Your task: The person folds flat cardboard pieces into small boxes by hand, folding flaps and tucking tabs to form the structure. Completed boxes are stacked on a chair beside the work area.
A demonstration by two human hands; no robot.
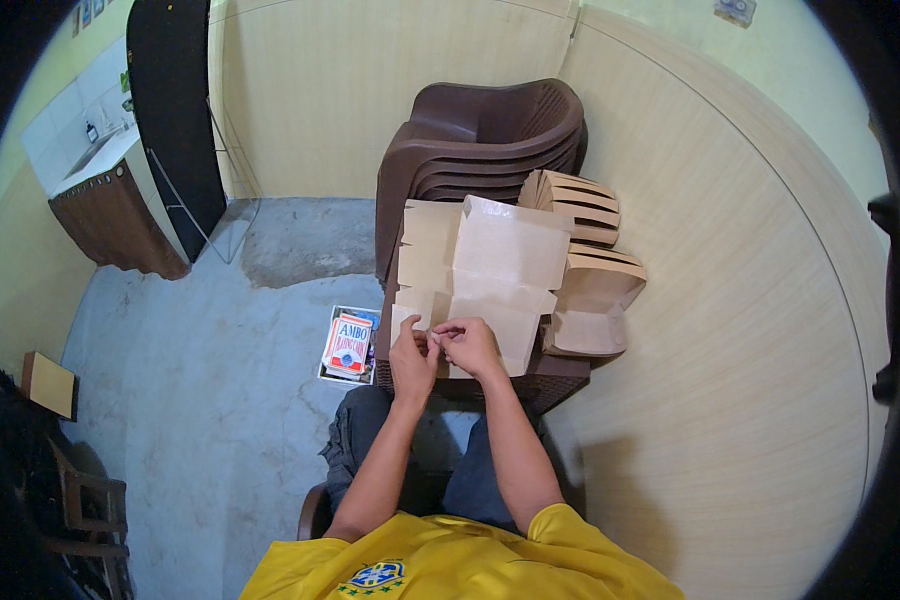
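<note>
Over the near edge of some unfolded cardboard box sheets (515, 240), my left hand (413, 362) and my right hand (473, 347) meet fingertip to fingertip. Both have their fingers pinched closed. Something small and pale may be between them, but it is too small to make out. The sheets are light brown, with creases and notched tabs, and lie flat on a dark brown plastic surface. Two or more seem to overlap, though my hands cover part of the near edge.
Behind the sheets stand stacked brown plastic chairs (490, 130). Nested cardboard boxes (578, 205) and a folded cardboard box (592, 310) lie at the right, near the wall. On the floor at left, a white container (327, 372) holds a red-and-white packet (350, 345).
</note>
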